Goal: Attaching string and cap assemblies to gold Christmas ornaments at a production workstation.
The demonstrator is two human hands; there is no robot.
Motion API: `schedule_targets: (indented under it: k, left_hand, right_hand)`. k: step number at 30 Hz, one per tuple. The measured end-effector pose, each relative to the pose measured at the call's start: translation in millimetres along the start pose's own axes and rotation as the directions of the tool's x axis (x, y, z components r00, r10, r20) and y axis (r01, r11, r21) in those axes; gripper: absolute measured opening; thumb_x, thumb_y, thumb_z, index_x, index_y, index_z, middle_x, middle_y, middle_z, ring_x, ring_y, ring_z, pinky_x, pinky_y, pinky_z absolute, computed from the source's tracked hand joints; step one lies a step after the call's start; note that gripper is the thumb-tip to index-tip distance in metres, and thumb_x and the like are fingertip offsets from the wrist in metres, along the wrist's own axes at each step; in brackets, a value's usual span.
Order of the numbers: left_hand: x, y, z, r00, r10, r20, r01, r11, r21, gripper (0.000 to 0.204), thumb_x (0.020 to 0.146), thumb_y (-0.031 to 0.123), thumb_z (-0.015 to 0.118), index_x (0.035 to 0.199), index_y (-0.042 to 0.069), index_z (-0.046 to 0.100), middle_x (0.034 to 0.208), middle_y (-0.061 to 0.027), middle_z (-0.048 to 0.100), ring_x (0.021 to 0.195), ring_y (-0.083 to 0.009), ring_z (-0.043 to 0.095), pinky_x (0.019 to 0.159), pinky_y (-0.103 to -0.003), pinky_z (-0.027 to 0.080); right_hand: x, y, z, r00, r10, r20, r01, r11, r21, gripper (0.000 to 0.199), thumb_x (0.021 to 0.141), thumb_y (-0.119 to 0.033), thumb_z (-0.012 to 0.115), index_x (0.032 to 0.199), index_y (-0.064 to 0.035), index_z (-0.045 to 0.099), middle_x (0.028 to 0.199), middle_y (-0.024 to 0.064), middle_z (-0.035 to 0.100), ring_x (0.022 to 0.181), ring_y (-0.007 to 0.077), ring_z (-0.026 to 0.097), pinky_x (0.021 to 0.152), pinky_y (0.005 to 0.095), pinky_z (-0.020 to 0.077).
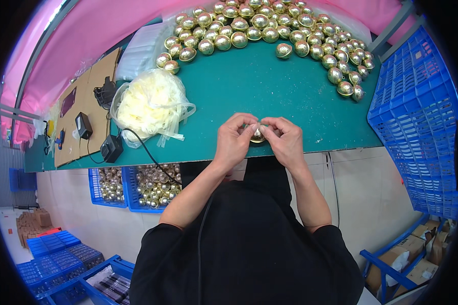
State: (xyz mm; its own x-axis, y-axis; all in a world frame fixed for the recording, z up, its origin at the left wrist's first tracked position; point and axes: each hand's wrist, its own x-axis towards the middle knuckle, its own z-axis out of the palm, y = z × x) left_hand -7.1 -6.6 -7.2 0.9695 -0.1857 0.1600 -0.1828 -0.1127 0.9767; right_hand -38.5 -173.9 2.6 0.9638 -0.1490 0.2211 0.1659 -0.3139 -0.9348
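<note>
A shiny gold ball (258, 136) sits at the near edge of the green table (229, 91), between my two hands. My left hand (234, 136) is closed on its left side, thumb and fingertips pinched near the ball's top. From the right, my right hand (285, 140) meets it with thumb and fingers pinched at the same spot. Whatever small piece the fingertips may hold at the top is hidden. Left of my hands lies a clear plastic bag (150, 104) stuffed with pale yellow ribbon-like strips.
Many gold balls (239, 39) crowd the table's far side. Stacked blue crates (414, 112) stand at the right. Cardboard (86, 109), black adapters (111, 148) and a cable lie left. Blue baskets of gold balls (158, 185) are below the table edge.
</note>
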Motion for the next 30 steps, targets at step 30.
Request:
schedule_targets:
  k: [30]
  left_hand:
    - [0, 51, -27, 0.987, -0.028, 0.155, 0.102, 0.865, -0.492, 0.017, 0.107, 0.017, 0.063, 0.109, 0.000, 0.062, 0.113, -0.0221, 0.075, 0.098, -0.0181, 0.072, 0.087, -0.031, 0.056]
  right_hand:
    - [0, -37, 13, 0.978, 0.082, 0.191, -0.137, 0.946, 0.295, 0.015, 0.099, -0.012, 0.073, 0.096, 0.0009, 0.078, 0.077, 0.0050, 0.075, 0.068, 0.0091, 0.070, 0.056, 0.0230, 0.0481]
